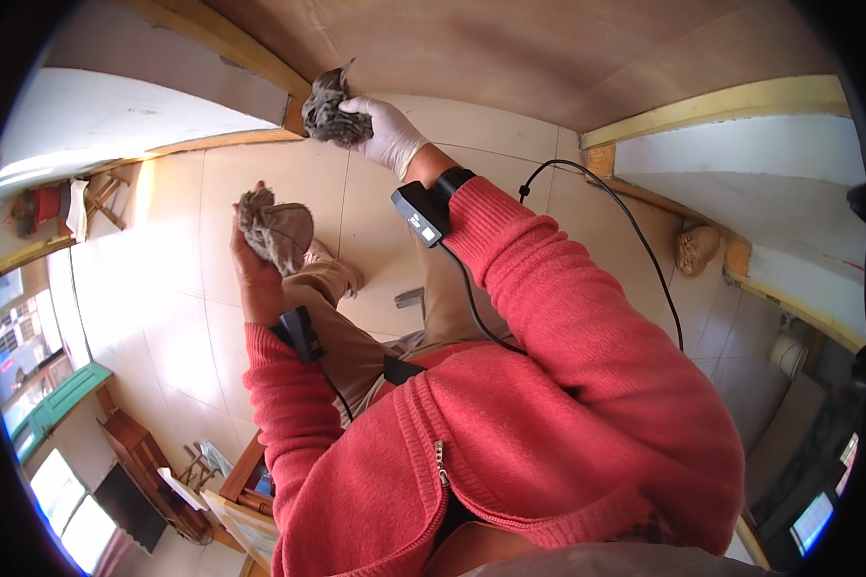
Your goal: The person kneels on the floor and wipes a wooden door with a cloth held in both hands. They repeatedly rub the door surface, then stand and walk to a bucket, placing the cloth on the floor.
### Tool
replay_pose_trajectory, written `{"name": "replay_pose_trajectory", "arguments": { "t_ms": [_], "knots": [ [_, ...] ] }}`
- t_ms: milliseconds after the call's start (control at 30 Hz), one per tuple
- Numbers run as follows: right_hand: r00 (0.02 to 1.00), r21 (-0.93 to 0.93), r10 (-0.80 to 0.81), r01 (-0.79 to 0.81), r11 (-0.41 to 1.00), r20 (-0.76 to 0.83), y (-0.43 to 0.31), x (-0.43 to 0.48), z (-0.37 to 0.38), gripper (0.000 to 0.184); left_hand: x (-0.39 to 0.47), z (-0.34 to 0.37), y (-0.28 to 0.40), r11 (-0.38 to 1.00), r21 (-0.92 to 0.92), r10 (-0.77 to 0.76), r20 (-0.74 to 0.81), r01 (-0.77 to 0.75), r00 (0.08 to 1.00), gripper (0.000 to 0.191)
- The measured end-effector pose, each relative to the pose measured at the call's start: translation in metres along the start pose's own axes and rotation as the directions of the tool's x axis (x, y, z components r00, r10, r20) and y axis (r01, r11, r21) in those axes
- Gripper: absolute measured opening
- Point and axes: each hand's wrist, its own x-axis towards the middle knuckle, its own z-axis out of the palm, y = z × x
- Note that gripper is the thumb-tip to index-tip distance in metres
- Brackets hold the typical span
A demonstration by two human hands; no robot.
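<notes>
My right hand (393,137), in a thin white glove, grips a crumpled dark grey rag (335,112). The rag is at the end of the yellow-brown wooden door frame (296,90), close to a brown door panel (548,50); contact with the wood is hard to tell. Lower and to the left, my left hand (256,281) holds a second grey rag (278,227) above the floor. The fingers of that hand are mostly hidden behind the cloth. A black device is strapped to each wrist, and a black cable (620,205) loops out on the right.
Pale floor tiles (274,173) lie beneath me. A tan lumpy object (695,250) sits by the right-hand wall. A wooden stool (105,202) stands far left, and wooden furniture (144,469) is at lower left. A grey metal piece (408,298) shows by my leg.
</notes>
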Motion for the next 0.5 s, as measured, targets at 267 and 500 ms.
{"name": "replay_pose_trajectory", "arguments": {
  "t_ms": [267,500],
  "knots": [
    [0.926,0.191,-0.29,0.338,0.922,-0.241,-0.074,-0.033,-0.107,0.022,0.008,-0.033,0.001,0.999,-0.031,-0.01,0.015,0.01,1.0,0.047],
    [0.773,0.125,-0.212,0.351,0.928,-0.598,-0.11,-0.092,-0.269,0.017,0.023,-0.048,-0.013,0.997,0.055,-0.047,-0.08,0.052,0.996,0.045]
  ]
}}
